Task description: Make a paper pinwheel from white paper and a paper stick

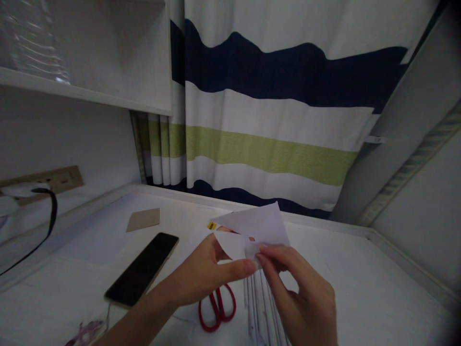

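A folded sheet of white paper (257, 226) is held above the desk between both hands. My left hand (205, 274) pinches its lower edge with thumb and forefinger. From the right, my right hand (298, 293) grips the same edge with its fingertips, touching the left fingertips. Below the hands lie pleated white paper strips (259, 307) and red-handled scissors (218, 307), partly hidden by my left hand.
A black phone (142, 269) lies at the left on the white desk (378, 288), with a brown card (143, 219) behind it. A small yellow object (212, 225) sits by the paper. A wall socket with a black cable (50, 206) is at far left. A striped curtain (270, 120) hangs behind.
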{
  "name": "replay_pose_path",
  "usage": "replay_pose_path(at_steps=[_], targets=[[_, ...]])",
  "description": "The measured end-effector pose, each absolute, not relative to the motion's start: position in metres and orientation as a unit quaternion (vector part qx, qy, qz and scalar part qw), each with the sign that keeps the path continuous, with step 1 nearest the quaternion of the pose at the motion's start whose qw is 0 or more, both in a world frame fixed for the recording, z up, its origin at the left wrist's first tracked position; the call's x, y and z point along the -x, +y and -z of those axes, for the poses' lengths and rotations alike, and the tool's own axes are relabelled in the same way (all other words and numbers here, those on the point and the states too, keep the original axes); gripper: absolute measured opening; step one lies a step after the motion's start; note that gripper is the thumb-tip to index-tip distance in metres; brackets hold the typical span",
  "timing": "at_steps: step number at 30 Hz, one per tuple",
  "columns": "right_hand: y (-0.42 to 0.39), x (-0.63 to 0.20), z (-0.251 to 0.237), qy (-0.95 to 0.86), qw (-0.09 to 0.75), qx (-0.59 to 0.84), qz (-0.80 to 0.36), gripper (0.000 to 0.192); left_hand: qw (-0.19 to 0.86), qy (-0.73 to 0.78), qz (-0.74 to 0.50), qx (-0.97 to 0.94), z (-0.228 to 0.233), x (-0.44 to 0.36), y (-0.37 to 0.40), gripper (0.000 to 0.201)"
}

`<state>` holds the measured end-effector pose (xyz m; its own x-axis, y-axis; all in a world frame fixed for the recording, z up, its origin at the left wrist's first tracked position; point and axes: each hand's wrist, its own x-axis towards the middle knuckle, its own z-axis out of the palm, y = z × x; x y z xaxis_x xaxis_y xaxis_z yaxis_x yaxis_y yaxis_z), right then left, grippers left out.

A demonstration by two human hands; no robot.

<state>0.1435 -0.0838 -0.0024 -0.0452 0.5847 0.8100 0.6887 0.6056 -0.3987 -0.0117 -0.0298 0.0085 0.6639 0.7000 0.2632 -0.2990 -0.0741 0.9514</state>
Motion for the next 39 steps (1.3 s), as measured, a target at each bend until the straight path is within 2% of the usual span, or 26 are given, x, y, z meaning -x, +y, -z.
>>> replay_pose_path(at_steps=[4, 10, 25, 33, 39], targets=[[-0.084, -0.143, 0.004, -0.700, 0.538, 0.467, 0.041, 0.014, 0.631, 0.198, -0.367, -0.654, -0.013, 0.013, -0.031, 0.027], [-0.083, -0.142, 0.007, -0.702, 0.544, 0.458, 0.041, 0.016, 0.614, 0.191, -0.369, -0.671, -0.013, 0.012, -0.034, 0.041], [-0.081, -0.143, 0.003, -0.694, 0.546, 0.470, -0.027, 0.012, 0.597, 0.272, -0.397, -0.642, -0.008, 0.007, -0.028, 0.028], [-0.080, -0.140, 0.005, -0.670, 0.524, 0.520, -0.075, 0.005, 0.573, 0.289, -0.415, -0.645, -0.007, 0.004, -0.029, 0.024], [-0.079, -0.140, 0.009, -0.662, 0.515, 0.537, -0.082, 0.008, 0.610, 0.274, -0.415, -0.617, -0.007, 0.003, -0.028, 0.022]])
